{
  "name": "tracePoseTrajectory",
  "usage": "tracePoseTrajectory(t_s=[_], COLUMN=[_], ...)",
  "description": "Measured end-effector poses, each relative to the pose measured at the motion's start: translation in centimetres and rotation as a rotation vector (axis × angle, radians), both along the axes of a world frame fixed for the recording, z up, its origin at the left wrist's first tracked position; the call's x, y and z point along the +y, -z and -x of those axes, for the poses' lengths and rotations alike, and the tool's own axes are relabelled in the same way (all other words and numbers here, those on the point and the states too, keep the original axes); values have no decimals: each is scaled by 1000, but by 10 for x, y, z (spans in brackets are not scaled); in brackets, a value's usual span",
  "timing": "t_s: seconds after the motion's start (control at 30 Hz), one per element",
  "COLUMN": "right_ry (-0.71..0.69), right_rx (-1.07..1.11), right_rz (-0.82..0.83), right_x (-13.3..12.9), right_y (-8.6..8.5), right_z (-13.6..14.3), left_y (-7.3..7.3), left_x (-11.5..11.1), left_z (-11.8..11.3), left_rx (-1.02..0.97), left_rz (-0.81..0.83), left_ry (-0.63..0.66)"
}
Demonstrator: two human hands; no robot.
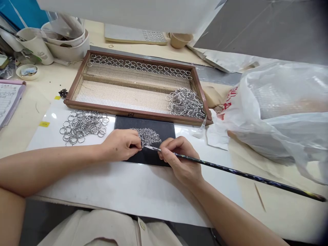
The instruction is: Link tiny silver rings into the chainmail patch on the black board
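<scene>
A long black-handled tool (238, 172) with a metal collar and a pale pointed tip is pinched in my right hand (183, 160). Its shape is like a fine paintbrush, though the tip is too small to be sure. Facing that tip, my left hand (124, 145) is closed, thumb and fingers pressed together; what they hold is hidden. Both hands rest over a black mat (148, 160). Just beyond them lies a heap of tiny silvery pieces (148, 136). Left of my left hand, metal rings (85, 126) form a loose pile on a white sheet (107, 188).
Behind the mat stands a wood-framed mesh tray (138, 112), with rows of rings (138, 66) at its back and a ring heap (186, 102) at its right. A plastic bag (276, 112) bulges on the right. Cups (38, 46) stand back left; a toothpick-like stick (259, 196) lies front right.
</scene>
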State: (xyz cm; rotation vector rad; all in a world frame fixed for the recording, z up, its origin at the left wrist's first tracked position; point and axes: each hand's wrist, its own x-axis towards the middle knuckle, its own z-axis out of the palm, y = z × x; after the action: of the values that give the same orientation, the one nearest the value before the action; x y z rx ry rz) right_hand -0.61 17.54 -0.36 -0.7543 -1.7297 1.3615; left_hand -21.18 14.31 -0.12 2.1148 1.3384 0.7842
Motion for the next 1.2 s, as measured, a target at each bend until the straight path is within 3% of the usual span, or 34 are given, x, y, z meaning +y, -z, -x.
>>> tracePoseTrajectory(t_s=[1.2], right_ry=[-18], right_rx=[2], right_rz=[-29], right_x=[0], right_y=[1], right_z=[1], left_y=[1], left_x=[0], left_z=[1], left_rx=[-13], left_rz=[-40], left_ry=[16])
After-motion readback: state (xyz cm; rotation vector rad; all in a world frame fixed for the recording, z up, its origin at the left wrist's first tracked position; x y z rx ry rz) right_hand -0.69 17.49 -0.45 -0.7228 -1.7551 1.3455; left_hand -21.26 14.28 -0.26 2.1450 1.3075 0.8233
